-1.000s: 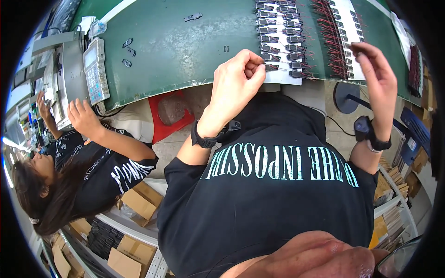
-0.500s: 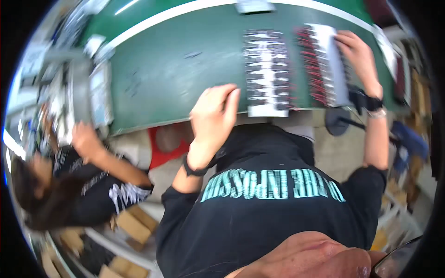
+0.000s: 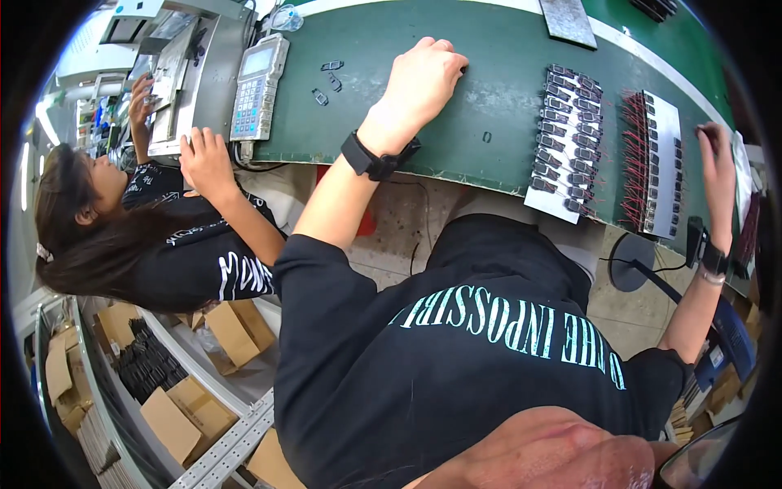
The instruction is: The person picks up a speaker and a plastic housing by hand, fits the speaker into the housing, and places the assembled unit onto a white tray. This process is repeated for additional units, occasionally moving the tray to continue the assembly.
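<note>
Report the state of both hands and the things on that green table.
Left hand: curled at a dark part, grip unclear
Right hand: loosely open
Loose black parts: scattered
Left white sheet: loaded with two columns of parts
Right white sheet: loaded, red wires fanned leftward
Keypad device: lying face up
Grey slab: lying flat

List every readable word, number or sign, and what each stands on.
I don't copy wording, but lettering shows on:
Wearer's shirt: large pale-green capitals, upside down, legible in part.
Co-worker's shirt: white lettering, partly hidden.
Keypad device: key and screen markings too small to read.
</note>
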Tool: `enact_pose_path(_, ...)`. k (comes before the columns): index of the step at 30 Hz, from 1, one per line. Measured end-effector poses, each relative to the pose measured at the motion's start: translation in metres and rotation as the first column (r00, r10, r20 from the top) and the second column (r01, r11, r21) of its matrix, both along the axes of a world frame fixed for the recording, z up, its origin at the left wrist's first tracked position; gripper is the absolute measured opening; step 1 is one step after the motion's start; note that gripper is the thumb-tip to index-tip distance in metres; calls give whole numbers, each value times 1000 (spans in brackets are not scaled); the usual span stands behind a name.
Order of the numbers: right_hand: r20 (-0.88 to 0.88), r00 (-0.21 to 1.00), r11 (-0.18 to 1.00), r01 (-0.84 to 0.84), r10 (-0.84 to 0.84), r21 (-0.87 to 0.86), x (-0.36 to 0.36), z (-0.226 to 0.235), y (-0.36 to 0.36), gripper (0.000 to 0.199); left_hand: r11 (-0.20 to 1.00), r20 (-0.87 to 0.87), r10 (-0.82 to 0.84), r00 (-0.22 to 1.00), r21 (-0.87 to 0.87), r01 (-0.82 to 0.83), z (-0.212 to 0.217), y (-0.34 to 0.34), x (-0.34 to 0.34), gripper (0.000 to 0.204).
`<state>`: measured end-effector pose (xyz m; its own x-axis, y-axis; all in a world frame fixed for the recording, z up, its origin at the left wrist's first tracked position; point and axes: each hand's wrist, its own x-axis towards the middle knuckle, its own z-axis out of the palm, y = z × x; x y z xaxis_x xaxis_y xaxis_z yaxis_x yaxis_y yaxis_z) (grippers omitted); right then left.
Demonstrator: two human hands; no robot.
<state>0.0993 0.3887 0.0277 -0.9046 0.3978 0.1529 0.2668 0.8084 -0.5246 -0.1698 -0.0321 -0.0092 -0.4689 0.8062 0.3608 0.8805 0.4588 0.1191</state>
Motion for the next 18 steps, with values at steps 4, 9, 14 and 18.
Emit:
enact_pose_path(4,-241,955,947,94,-174,-307,35,41,-64,21,993,4,-100,995,-70,100,1,3,-13,12)
enact_pose_path(9,-309,945,696,-153,-104,-702,55,40,-144,23,983,73,-136,988,-111,144,9,-1,-13,6)
enact_pose_path(14,-305,949,321,-263,-86,-910,49,1,-178,22,992,129,-109,986,85,98,29,-2,28,15)
enact_pose_path(18,-268,958,112,-257,-99,-960,45,-8,-191,20,921,479,-141,866,385,-63,35,0,77,12)
